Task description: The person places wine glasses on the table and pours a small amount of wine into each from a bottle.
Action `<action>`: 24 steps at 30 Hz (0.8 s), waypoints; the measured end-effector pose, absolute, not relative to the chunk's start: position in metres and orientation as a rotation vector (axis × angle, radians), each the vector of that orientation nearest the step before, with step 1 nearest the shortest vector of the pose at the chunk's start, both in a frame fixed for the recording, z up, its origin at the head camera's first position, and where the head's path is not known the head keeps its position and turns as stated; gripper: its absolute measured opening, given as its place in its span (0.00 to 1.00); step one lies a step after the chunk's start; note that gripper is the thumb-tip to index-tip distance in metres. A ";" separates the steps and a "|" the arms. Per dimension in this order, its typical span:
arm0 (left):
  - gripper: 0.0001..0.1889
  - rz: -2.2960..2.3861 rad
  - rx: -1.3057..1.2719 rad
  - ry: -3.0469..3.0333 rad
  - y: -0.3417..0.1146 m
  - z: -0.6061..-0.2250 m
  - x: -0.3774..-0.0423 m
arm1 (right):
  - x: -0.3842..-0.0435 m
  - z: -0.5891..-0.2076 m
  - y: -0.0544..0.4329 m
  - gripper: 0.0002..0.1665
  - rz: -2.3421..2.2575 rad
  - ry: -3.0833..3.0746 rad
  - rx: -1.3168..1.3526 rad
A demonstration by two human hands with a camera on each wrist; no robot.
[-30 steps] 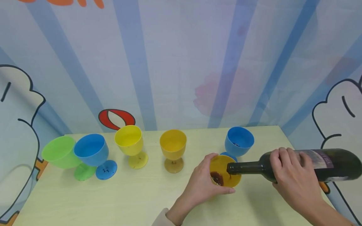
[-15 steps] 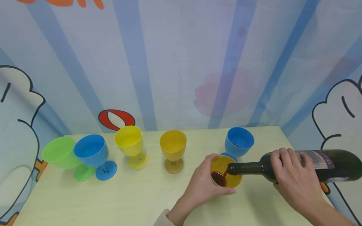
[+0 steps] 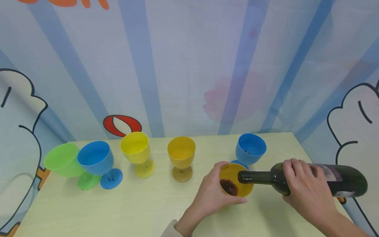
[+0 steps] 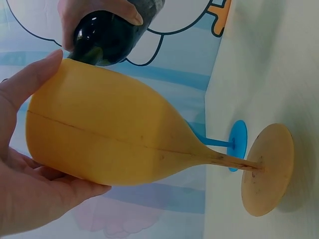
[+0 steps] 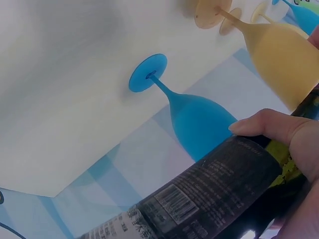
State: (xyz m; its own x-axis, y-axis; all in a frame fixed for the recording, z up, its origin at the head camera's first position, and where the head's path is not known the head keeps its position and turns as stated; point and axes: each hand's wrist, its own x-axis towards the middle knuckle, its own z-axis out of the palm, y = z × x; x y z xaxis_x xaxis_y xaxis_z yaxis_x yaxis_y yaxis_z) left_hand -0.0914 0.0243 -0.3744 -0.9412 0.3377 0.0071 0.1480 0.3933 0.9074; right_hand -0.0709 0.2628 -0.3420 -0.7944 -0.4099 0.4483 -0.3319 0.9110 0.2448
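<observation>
An orange-yellow goblet with dark red liquid at its bottom stands near the table's right side. My left hand holds its bowl, thumb on the near side and fingers on the far side; the left wrist view shows its foot on the table. My right hand grips a dark green wine bottle, which lies nearly level with its mouth over the goblet's rim. No stream shows from the mouth now. Close behind the held goblet is a blue goblet with a little dark liquid in it.
Along the back of the pale table stand a green goblet, another blue goblet, a yellow goblet and a second orange-yellow goblet. A printed curtain hangs directly behind the table.
Half a second ago dark liquid ran from the bottle mouth; now none does. The bottle's base has dropped and drawn slightly left. The liquid in the goblet has grown, while my left hand stays put.
</observation>
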 end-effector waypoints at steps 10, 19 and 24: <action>0.48 1.597 0.423 2.476 0.024 -0.373 -0.092 | -0.072 -0.349 0.267 0.47 -0.100 -2.747 0.413; 0.48 1.658 0.383 2.433 0.022 -0.374 -0.094 | -0.074 -0.356 0.274 0.50 0.089 -2.880 0.268; 0.49 1.674 0.365 2.443 0.020 -0.376 -0.096 | -0.080 -0.360 0.285 0.51 0.337 -2.868 0.176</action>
State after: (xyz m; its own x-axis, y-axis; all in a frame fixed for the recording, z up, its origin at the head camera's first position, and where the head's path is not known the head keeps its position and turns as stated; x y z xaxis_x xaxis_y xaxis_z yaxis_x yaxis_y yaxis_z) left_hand -0.0957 0.0203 -0.3764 -0.9579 0.2869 0.0078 0.1107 0.3445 0.9322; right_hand -0.0796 0.2847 -0.3602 -0.9621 -0.0901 0.2573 -0.1473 0.9660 -0.2126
